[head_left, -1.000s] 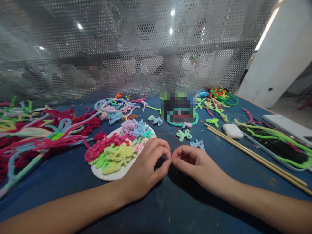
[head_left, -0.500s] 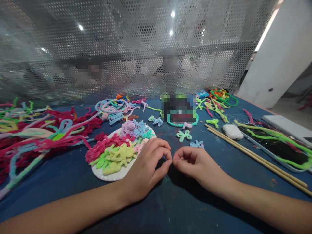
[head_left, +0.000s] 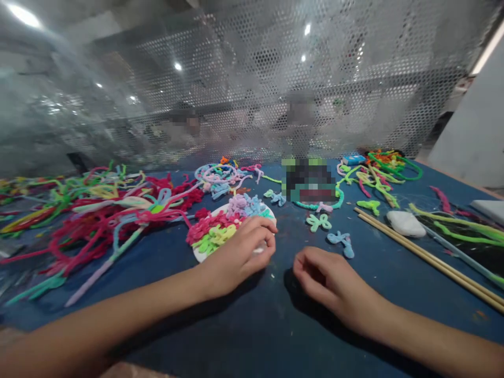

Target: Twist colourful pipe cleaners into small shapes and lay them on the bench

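Observation:
My left hand [head_left: 240, 252] is curled over the right side of a white plate [head_left: 200, 255], thumb and index finger close together; anything between them is too small to make out. Pink pieces [head_left: 208, 224], yellow-green pieces [head_left: 216, 237] and lilac pieces [head_left: 241, 203] of fuzzy stem lie heaped on that plate. Apart from it, my right hand [head_left: 326, 275] rests on the blue table with curled fingers, its fingertips partly hidden. Beyond the right hand lie a blue fuzzy shape [head_left: 342, 241] and a mint-green one [head_left: 318, 222].
Tangled coloured stems [head_left: 153, 210] spread across the left. Two wooden sticks [head_left: 417, 252] and a white case [head_left: 405, 223] lie at right. A teal ring [head_left: 339, 198] circles a blurred object. Behind stands a perforated screen [head_left: 252, 105].
My hands, whose fingertips nearly met before, are now apart. The view has turned left, showing more tangled stems. The blue shape beyond my right hand is now fully visible.

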Motion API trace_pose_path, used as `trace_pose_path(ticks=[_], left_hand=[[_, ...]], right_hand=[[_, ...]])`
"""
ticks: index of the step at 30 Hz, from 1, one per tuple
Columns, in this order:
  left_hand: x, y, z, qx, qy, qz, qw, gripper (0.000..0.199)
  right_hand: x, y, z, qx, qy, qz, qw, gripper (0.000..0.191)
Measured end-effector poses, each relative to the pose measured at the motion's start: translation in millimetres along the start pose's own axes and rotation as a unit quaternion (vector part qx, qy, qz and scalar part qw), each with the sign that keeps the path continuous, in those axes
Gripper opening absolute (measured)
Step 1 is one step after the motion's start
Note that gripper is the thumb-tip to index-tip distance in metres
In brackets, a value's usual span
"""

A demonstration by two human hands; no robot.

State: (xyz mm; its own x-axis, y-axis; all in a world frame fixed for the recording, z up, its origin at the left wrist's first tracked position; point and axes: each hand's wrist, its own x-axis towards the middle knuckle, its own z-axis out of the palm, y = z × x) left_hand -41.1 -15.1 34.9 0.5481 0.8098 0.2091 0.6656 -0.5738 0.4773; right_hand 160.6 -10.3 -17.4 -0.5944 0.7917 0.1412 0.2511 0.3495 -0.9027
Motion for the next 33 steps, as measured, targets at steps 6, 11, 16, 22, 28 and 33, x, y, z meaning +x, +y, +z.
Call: trace_pose_path(ticks=[6, 11, 16, 22, 28, 33], left_hand=[[-24, -23, -54.9, 0.16, 0.038, -0.009, 0.986, 0.019], [-36, -40, -75.5, 0.186, -0.022, -0.054, 0.981, 0.021], [-40, -41, -63.5, 0.185, -0.054, -0.058, 0.979, 0.021], [-28, -35, -53.8, 0.226, -0.057, -0.029, 0.972, 0.031], [-14, -36, -38.6, 0.263, -0.053, 0.006, 0.963, 0.021], [-6, -36, -21.9, 0.294, -0.05, 0.028, 0.954, 0.023]], right_hand=[[-20, -3, 14, -0.325, -0.08, -0.27, 0.903, 0.013], [-24, -1, 17, -0.386, -0.106, -0.316, 0.86, 0.011], [-22, 1, 18, -0.393, -0.098, -0.306, 0.862, 0.012], [-22, -4, 18, -0.41, -0.124, -0.302, 0.851, 0.013], [-21, -3, 17, -0.423, -0.133, -0.296, 0.846, 0.012], [-21, -1, 17, -0.425, -0.123, -0.306, 0.843, 0.012]])
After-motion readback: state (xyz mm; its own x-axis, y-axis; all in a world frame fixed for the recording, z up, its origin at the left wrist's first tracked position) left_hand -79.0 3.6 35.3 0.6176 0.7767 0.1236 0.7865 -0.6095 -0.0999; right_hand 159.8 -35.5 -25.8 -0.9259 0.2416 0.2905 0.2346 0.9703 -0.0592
